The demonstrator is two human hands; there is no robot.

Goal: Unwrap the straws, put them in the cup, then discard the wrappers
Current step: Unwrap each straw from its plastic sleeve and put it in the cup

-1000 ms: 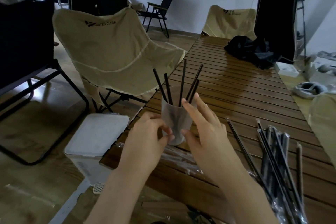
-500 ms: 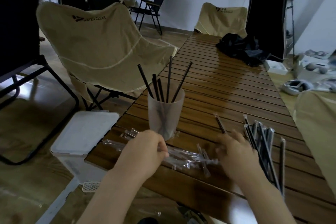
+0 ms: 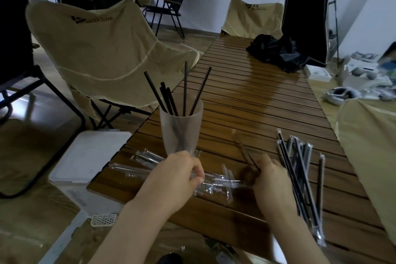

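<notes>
The left hand pinches a clear wrapper on the table; the right hand, fingers curled, grips a blurred wrapped straw. Just beyond the left hand, the frosted cup holds six black straws. Half a second ago the right hand lay lower beside the wrapped straws; it has since lifted one. Empty wrappers lie by the cup.

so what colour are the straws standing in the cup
Black; the straws stand out clearly against the frosted translucent cup in the head view.
</notes>
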